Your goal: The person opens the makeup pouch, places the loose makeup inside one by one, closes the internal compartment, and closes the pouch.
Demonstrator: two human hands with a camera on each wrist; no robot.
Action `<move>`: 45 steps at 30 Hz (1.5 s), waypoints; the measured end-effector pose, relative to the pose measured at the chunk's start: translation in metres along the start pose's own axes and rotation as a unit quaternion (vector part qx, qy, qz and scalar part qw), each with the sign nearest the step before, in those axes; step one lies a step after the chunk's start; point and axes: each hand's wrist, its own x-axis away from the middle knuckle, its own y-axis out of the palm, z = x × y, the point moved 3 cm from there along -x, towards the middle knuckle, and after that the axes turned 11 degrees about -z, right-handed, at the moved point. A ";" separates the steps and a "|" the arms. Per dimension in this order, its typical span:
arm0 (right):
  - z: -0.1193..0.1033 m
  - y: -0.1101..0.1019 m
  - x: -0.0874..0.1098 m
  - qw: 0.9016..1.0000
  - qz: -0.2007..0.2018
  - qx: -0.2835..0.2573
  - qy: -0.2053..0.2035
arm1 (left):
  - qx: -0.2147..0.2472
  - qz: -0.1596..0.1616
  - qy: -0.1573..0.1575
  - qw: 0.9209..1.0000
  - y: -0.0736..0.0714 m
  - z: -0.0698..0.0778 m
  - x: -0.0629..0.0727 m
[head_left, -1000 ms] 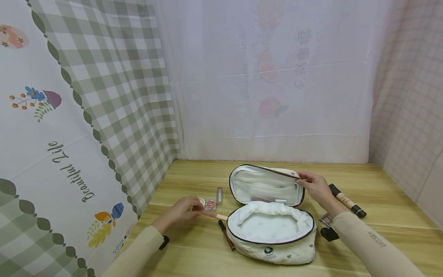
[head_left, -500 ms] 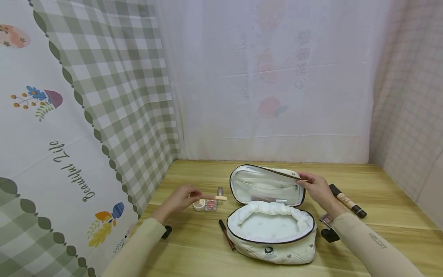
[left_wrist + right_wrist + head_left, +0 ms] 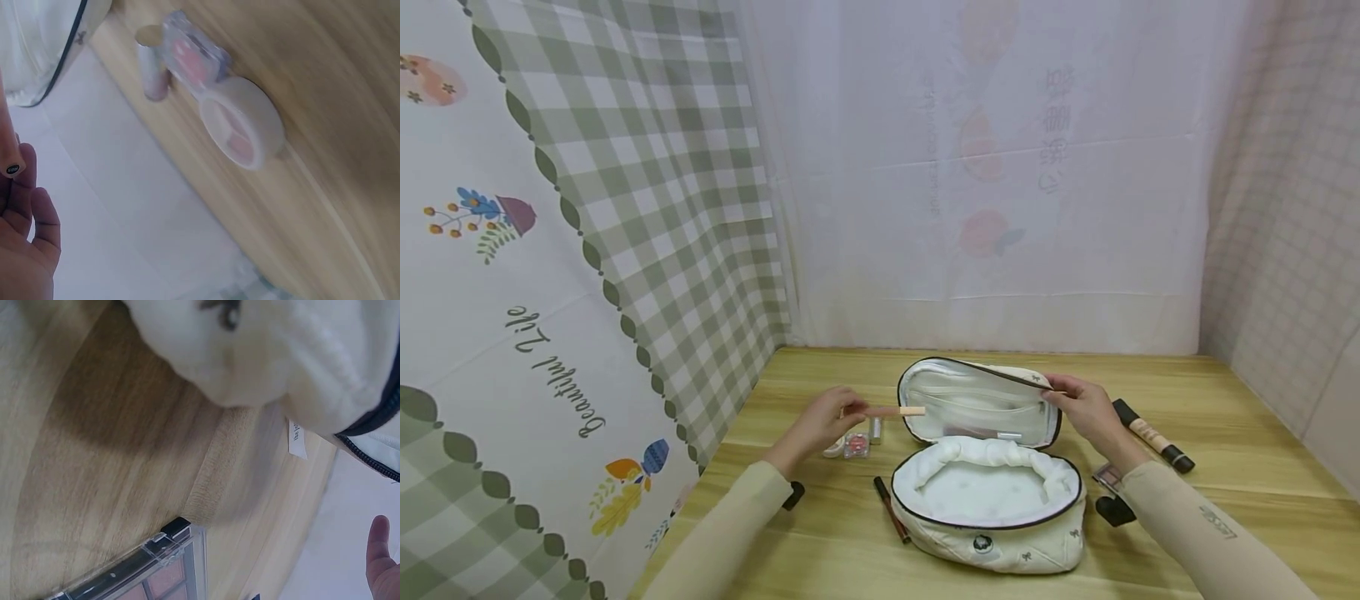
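Observation:
My left hand (image 3: 826, 423) pinches a slim pinkish-brown lip gloss tube (image 3: 898, 411) with a pale cap, held level above the table. Its cap end overlaps the left edge of the raised lid in the head view; its round bottom end shows in the left wrist view. A cream quilted makeup bag (image 3: 1000, 552) with a dark zipper edge stands unzipped, its white padded inside showing. My right hand (image 3: 1084, 410) grips the right edge of the upright lid (image 3: 973, 406). A mesh pocket in the lid holds a slim tube (image 3: 981, 433).
Left of the bag are a lipstick (image 3: 876, 431), a small clear blush case (image 3: 857, 446) and a round white compact (image 3: 244, 123). A dark brown pencil (image 3: 891, 510) lies against the bag. On the right lie an eyeshadow palette (image 3: 156, 569), a black-capped tube (image 3: 1153, 435) and a black object (image 3: 1115, 510).
My left hand has lifted the lip gloss tube from low beside the bag and carried it away from me and rightward, up to the lid's left edge. The right hand stays on the lid.

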 end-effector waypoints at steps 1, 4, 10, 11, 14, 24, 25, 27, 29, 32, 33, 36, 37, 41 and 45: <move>0.000 0.000 0.000 1.000 0.000 0.000 0.000 | 0.000 0.002 0.003 1.000 0.001 0.002 -0.003; -0.002 0.000 0.001 1.000 0.002 0.000 0.001 | 0.004 0.005 0.006 1.000 0.004 0.008 -0.011; 0.000 -0.001 0.002 1.000 0.006 0.003 0.004 | 0.002 0.000 0.010 1.000 0.010 0.018 -0.031; 0.000 -0.001 0.002 1.000 0.006 0.004 0.004 | 0.000 -0.001 0.012 1.000 0.012 0.019 -0.034; 0.001 -0.001 0.002 1.000 0.006 0.006 0.003 | -0.004 0.004 0.022 1.000 0.015 0.024 -0.041; 0.000 -0.001 0.002 1.000 0.005 0.009 -0.001 | -0.007 0.013 0.038 0.999 0.024 0.036 -0.059; 0.000 -0.001 0.002 1.000 0.005 0.007 0.001 | -0.006 0.014 0.039 0.999 0.025 0.037 -0.060; -0.001 -0.001 0.002 1.000 0.002 0.002 0.002 | -0.006 0.014 0.040 0.999 0.026 0.039 -0.063; -0.002 0.000 0.002 1.000 0.000 -0.003 0.003 | -0.006 0.013 0.039 0.999 0.026 0.040 -0.065; -0.003 0.000 0.002 1.000 -0.003 -0.008 0.005 | -0.011 0.011 0.041 0.999 0.027 0.043 -0.069; -0.003 0.000 0.001 1.000 -0.004 -0.008 0.005 | -0.013 0.009 0.042 0.999 0.027 0.043 -0.070; -0.003 0.000 0.001 1.000 -0.004 -0.008 0.005 | -0.028 -0.001 0.043 0.999 0.029 0.045 -0.075; -0.003 0.000 0.001 1.000 -0.003 -0.007 0.005 | -0.035 -0.004 0.044 0.998 0.030 0.045 -0.077; 0.000 0.000 -0.001 1.000 -0.001 -0.003 0.007 | -0.059 -0.021 0.038 0.997 0.034 0.048 -0.083; 0.002 0.001 -0.001 1.000 -0.002 -0.003 0.005 | -0.085 -0.023 0.034 0.996 0.036 0.053 -0.088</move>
